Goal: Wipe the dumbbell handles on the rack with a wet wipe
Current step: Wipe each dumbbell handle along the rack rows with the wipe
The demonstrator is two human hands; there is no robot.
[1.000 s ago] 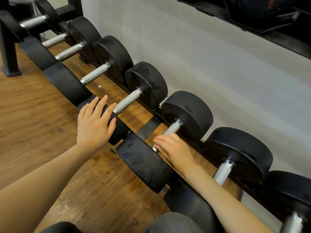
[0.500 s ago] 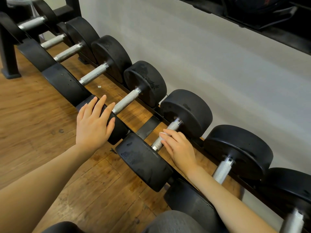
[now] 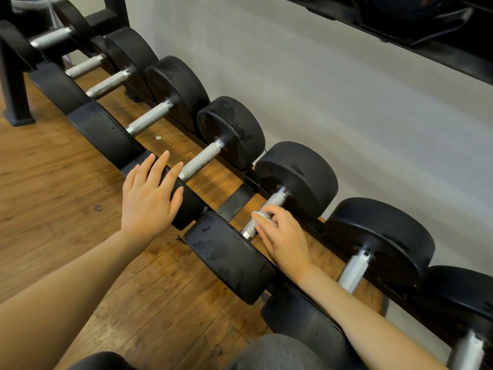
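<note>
1. Landmark first: the rack [image 3: 241,194], a low black frame running from far left to near right along a grey wall [image 3: 333,108], sitting on a wood floor [image 3: 53,182].
2. Counting dumbbells on the rack by their handles, I get seven, plus a blurry eighth at the bottom right corner that's cut off by the frame edge.
3. Each has two black round heads, one on the wall side of the rack and one on the floor side, with a knurled silver bar between.
4. Right hand [image 3: 284,237] is on the handle [image 3: 266,209] of the fifth dumbbell from the rack's far end, fingers curled over the bar and pinching a small white wipe [image 3: 262,217] against it. So the wipe is right on that handle, about mid-bar, mostly hidden under the fingers.
5. Left hand [image 3: 149,193] lies flat, fingers straight and a bit spread, resting on the floor-side head [image 3: 186,206] of the fourth dumbbell, the next one toward the rack's far end. It's holding nothing.
6. One small white scrap [image 3: 158,137] lies on the floor under the rack, between the third and fourth handles.
7. One black upright post [image 3: 12,84] stands at the rack's far left end.
8. A dark shelf [image 3: 426,38] hangs on the wall above the rack; can't make out what's on it.
</note>
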